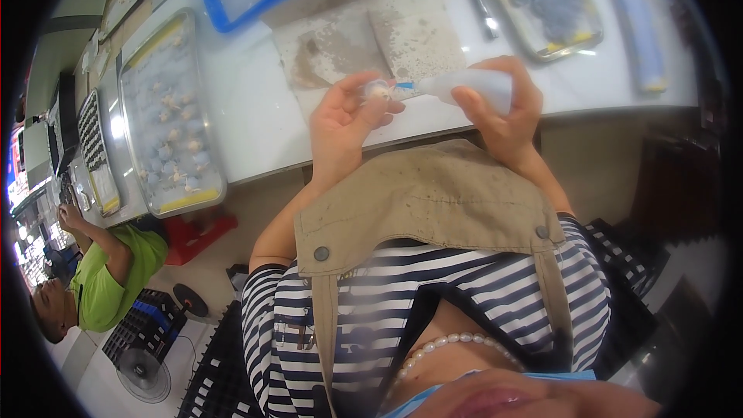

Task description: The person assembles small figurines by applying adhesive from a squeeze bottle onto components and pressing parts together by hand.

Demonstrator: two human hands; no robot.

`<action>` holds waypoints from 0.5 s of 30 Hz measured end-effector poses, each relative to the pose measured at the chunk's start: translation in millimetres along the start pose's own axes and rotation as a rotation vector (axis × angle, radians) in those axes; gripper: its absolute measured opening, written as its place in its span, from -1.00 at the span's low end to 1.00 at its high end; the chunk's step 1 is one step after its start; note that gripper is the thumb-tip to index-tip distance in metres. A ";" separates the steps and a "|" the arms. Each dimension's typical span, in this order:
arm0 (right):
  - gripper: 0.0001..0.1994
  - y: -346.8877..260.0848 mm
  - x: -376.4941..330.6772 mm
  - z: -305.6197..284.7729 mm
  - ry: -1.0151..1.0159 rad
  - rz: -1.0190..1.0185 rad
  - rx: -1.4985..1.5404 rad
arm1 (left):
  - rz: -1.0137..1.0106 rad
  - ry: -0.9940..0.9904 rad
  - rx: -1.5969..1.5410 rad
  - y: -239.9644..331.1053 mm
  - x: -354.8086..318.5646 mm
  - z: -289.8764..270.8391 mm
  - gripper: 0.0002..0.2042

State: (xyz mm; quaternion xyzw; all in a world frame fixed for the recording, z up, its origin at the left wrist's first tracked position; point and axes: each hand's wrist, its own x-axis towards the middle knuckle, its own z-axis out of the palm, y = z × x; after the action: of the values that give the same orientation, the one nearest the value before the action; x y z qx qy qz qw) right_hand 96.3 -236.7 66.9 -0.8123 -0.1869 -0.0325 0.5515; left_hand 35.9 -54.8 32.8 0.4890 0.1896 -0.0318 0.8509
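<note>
My left hand pinches a small pale round piece between thumb and fingers; its details are blurred. Wrapped around a whitish squeeze bottle is my right hand. The bottle lies sideways, its narrow tip with a blue part pointing left at the small piece. Whether the tip touches the piece I cannot tell. Both hands are above the near edge of the white table, just in front of a stained cardboard sheet.
On the left stands a clear tray of similar pale pieces. A blue-rimmed tray is beyond the cardboard. Farther right lie a dark pen-like tool and a tray of greyish pieces. At far left a co-worker in green sits near a fan.
</note>
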 end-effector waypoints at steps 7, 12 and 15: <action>-0.84 46.2 17.5 11.5 0.191 0.121 0.114 | -0.024 -0.052 -0.018 -6.4 1.0 -4.2 -0.67; -0.81 55.5 23.2 28.2 0.086 0.241 -0.028 | -0.053 -0.116 -0.045 -5.2 0.5 -3.4 -0.68; -0.82 62.5 29.4 21.9 -0.062 0.223 -0.139 | -0.043 -0.125 -0.054 -3.7 1.2 -5.9 -0.68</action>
State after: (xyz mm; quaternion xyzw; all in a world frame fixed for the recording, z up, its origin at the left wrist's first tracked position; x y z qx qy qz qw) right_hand 141.4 -229.0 10.8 -0.8650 -0.1100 0.0412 0.4879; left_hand 34.4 -51.6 26.7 0.4586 0.1475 -0.0754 0.8731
